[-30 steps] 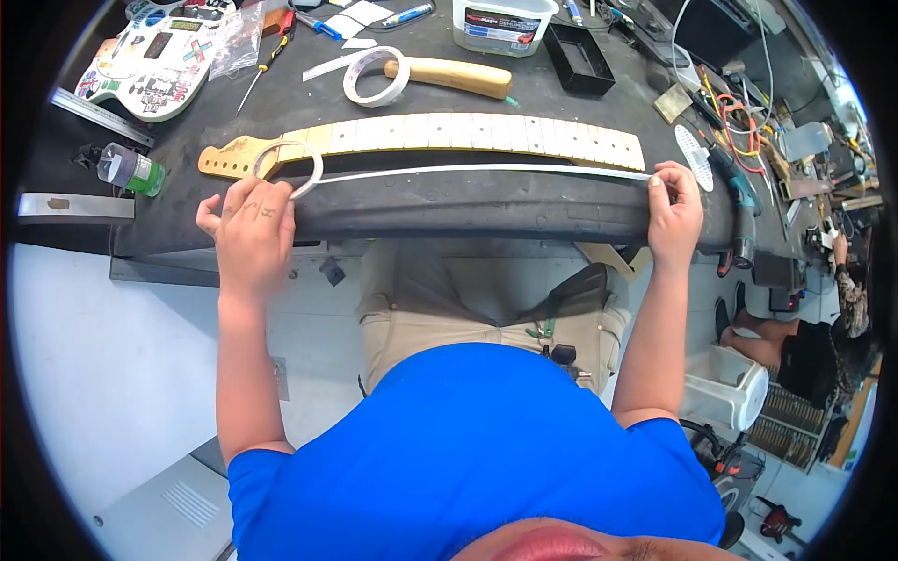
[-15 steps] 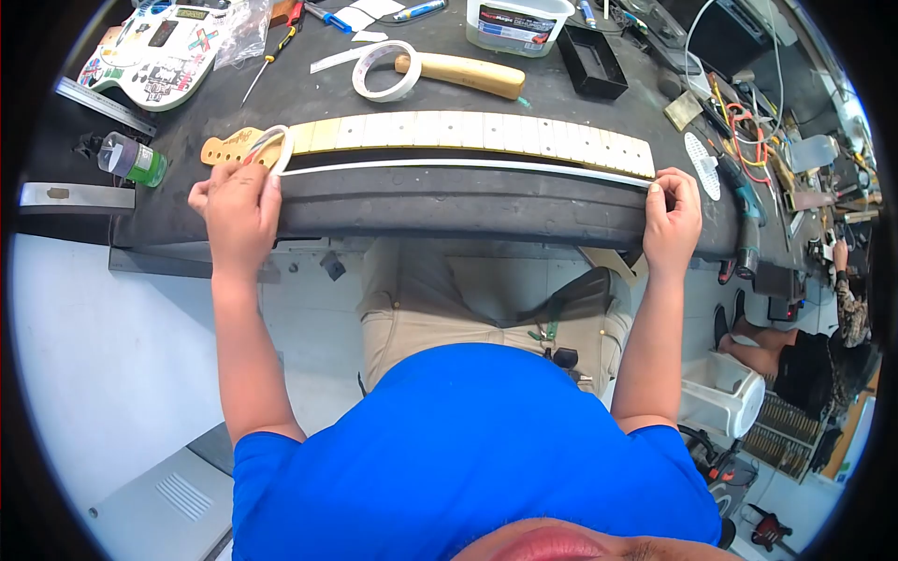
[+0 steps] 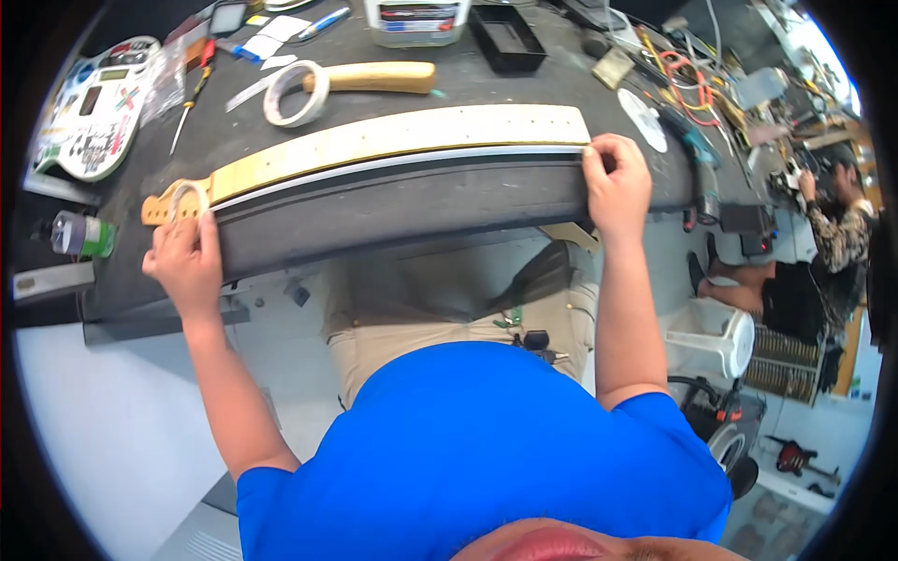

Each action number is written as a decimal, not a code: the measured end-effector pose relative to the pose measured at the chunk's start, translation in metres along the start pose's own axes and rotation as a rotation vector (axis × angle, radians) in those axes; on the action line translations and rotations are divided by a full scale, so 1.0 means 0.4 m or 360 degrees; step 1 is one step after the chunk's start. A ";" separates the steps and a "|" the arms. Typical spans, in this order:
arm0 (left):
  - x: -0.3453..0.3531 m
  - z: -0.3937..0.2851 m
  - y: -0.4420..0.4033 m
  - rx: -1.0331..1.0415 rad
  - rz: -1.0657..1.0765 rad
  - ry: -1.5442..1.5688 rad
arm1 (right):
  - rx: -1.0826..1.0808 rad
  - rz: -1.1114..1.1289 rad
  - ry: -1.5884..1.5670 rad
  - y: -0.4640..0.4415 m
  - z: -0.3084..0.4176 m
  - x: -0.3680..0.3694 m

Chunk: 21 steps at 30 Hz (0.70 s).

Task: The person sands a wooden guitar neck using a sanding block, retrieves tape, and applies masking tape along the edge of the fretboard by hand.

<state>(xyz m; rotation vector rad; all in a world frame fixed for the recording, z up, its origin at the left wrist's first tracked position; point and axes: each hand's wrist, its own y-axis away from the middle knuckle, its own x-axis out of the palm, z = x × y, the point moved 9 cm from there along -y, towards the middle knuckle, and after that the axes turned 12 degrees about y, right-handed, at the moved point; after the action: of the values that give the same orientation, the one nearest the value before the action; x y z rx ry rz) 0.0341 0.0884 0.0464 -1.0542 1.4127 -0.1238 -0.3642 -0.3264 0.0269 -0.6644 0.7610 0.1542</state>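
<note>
A guitar neck (image 3: pixel 402 134) lies across the dark bench, headstock (image 3: pixel 157 208) on the left. Along its near edge runs a stretched strip of white masking tape (image 3: pixel 402 161). My left hand (image 3: pixel 187 266) is closed on the tape roll (image 3: pixel 190 194), which overlaps the headstock. With thumb and finger my right hand (image 3: pixel 619 187) pinches the strip's far end by the neck's heel. The strip lies close along the neck's side; whether it is stuck there I cannot tell.
Behind the neck are another tape roll (image 3: pixel 296 93), a wooden block (image 3: pixel 374 77), a clear tub (image 3: pixel 416 26) and a black tray (image 3: pixel 508 39). A screwdriver (image 3: pixel 194 98) and guitar body (image 3: pixel 98 107) lie left. A drill-like tool (image 3: pixel 697 154) is right; another person (image 3: pixel 828 234) sits beyond.
The tape strip has moved up against the neck's near edge, closing the gap that showed before. Both hands have gone along with it. The view has shifted and tilted.
</note>
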 end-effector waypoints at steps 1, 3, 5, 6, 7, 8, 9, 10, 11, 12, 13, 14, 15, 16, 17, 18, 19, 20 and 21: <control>0.003 0.013 0.004 -0.0062 0.0004 -0.0058 | -0.0003 -0.0004 0.0039 0.004 0.009 -0.005; -0.002 0.021 0.005 -0.0155 -0.0108 0.0136 | 0.0030 -0.0021 0.0057 0.005 0.019 -0.002; -0.002 0.045 0.010 -0.0222 -0.0146 0.0261 | 0.0057 -0.0051 0.0086 0.009 0.016 -0.001; 0.001 0.045 0.010 -0.0232 -0.0142 0.0255 | 0.0067 -0.0064 0.0095 0.010 0.016 0.000; 0.002 0.042 0.010 -0.0244 -0.0139 0.0248 | 0.0066 -0.0066 0.0102 0.010 0.018 -0.001; 0.002 0.038 0.009 -0.0257 -0.0138 0.0239 | 0.0065 -0.0067 0.0107 0.011 0.018 -0.002; 0.002 0.029 0.005 -0.0256 -0.0087 0.0164 | 0.0063 -0.0067 0.0113 0.011 0.019 -0.003; -0.001 0.018 -0.002 -0.0257 -0.0039 0.0088 | 0.0064 -0.0078 0.0125 0.009 0.018 -0.003; -0.001 0.008 -0.005 -0.0261 0.0010 0.0010 | 0.0066 -0.0086 0.0137 0.009 0.015 -0.001; -0.004 -0.007 -0.006 -0.0209 -0.0019 0.0012 | 0.0069 -0.0090 0.0147 0.011 0.011 0.000; -0.006 -0.019 -0.009 -0.0157 -0.0047 0.0007 | 0.0043 -0.0101 0.0196 0.010 0.013 -0.003; -0.010 -0.023 -0.013 -0.0108 -0.0078 -0.0007 | 0.0014 -0.0109 0.0235 0.006 0.016 -0.005; -0.001 -0.003 -0.007 -0.0132 -0.0003 0.0115 | -0.0010 -0.0130 0.0280 0.004 0.015 -0.010; 0.003 0.007 0.000 -0.0197 0.0061 0.0120 | -0.0050 -0.0154 0.0255 0.004 0.008 -0.005; 0.000 0.006 0.004 -0.0166 0.0020 0.0129 | -0.0045 -0.0099 0.0231 0.005 0.009 0.000; 0.002 0.007 0.008 -0.0148 0.0015 0.0102 | 0.0002 -0.0075 0.0247 0.004 0.009 0.002; 0.000 0.010 0.009 -0.0207 -0.0003 0.0107 | -0.0010 -0.0104 0.0264 0.004 0.002 0.003; -0.003 0.007 0.007 -0.0239 -0.0014 0.0091 | 0.0049 -0.0052 0.0251 0.002 -0.008 0.008; -0.007 0.004 0.007 -0.0270 -0.0032 0.0080 | 0.0074 -0.0045 0.0254 0.002 0.000 0.008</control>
<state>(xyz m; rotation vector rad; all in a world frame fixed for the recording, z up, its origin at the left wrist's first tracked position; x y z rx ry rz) 0.0336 0.0925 0.0463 -1.2125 1.4775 -0.0456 -0.3621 -0.3260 0.0245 -0.6483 0.9052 0.0579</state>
